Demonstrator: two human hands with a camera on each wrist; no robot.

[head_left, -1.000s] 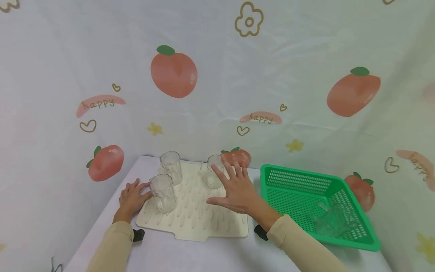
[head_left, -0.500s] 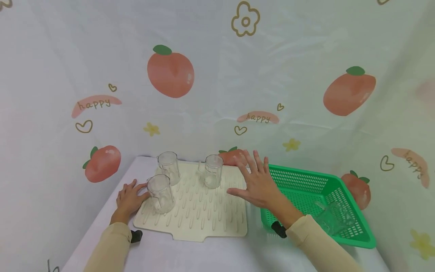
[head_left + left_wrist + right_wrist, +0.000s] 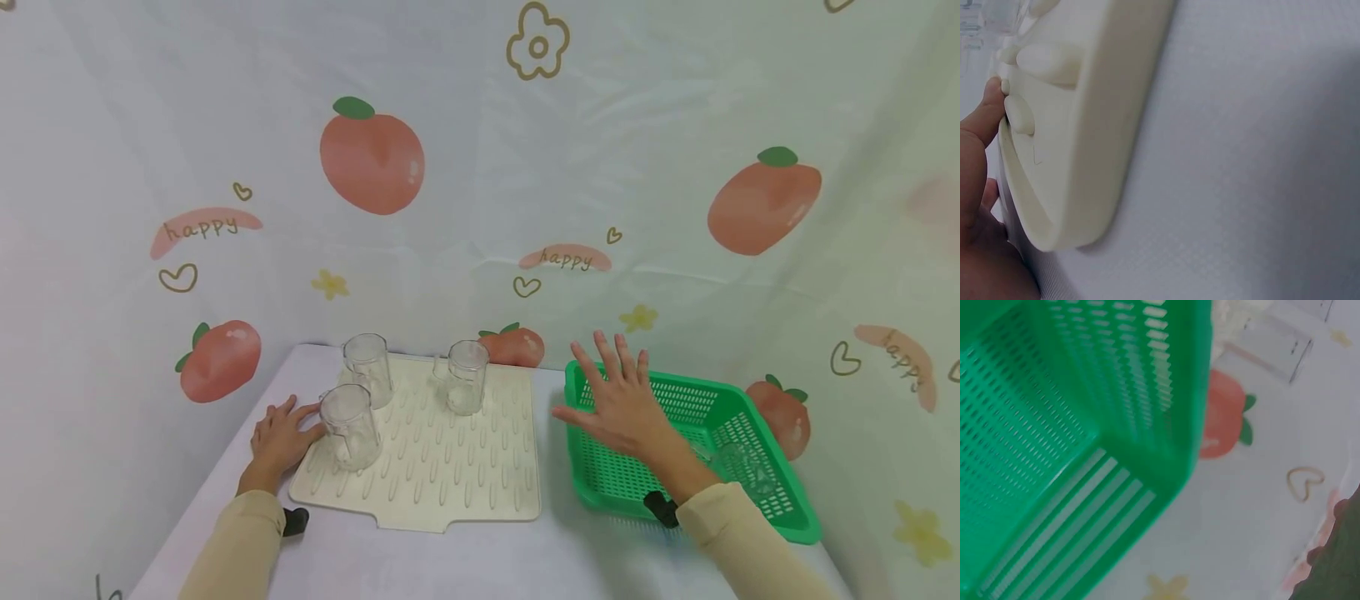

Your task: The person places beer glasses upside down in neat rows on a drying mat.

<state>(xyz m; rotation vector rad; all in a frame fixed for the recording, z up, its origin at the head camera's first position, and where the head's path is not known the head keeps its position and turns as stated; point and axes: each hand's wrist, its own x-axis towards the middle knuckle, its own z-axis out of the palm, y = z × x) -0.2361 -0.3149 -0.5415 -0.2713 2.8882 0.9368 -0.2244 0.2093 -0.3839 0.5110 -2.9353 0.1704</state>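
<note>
On the cream ribbed drying mat (image 3: 457,492) stand three clear glass mugs: a front-left mug (image 3: 351,429), a back-left mug (image 3: 370,371) and a back-middle mug (image 3: 467,379). My left hand (image 3: 281,435) rests at the mat's left edge beside the front-left mug; in the left wrist view its thumb (image 3: 984,115) touches the mat's rim. Fingers spread and holding nothing, my right hand (image 3: 626,408) hovers over the left part of the green plastic basket (image 3: 780,454). Another clear glass mug (image 3: 738,467) lies in the basket's right end, partly hidden by my right forearm.
A white cloth covers the table (image 3: 480,562). Behind it hangs a white curtain (image 3: 465,275) printed with peaches and hearts. The basket stands to the right of the mat, a narrow strip of table between them.
My right hand has moved rightward, from above the mat near the back-middle mug to above the basket. My left hand stays at the mat's edge. The view has shifted slightly.
</note>
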